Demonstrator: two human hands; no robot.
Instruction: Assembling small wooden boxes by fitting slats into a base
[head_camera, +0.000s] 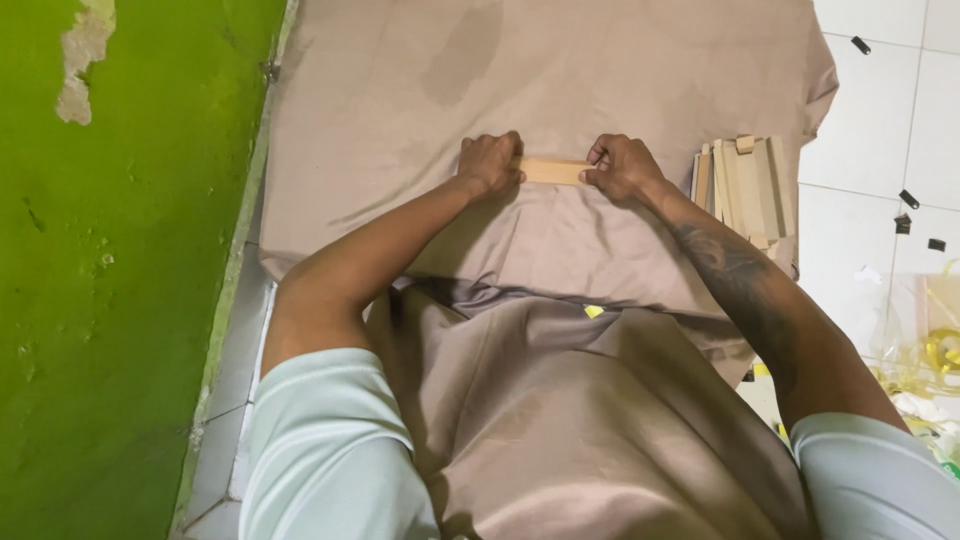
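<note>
The small wooden strip (553, 171) lies flat on the taupe cloth (560, 80) that covers the floor in front of us, and we hold it by both ends. Our left hand (490, 163) grips its left end, fingers (510, 150) curled down and pressed together over the wood. Our right hand (620, 167) takes the right end, its fingers (598, 152) bent and pinching the strip from above. The strip runs crosswise between the two hands, resting on the cloth. Just beside our right wrist sits a stack of similar wooden pieces (745, 185), lying at the cloth's right edge. To the right of that, the white tiled floor (870, 120) carries a few small black bits (908, 200) scattered well apart. A bright green wall (120, 280) runs along our left.
</note>
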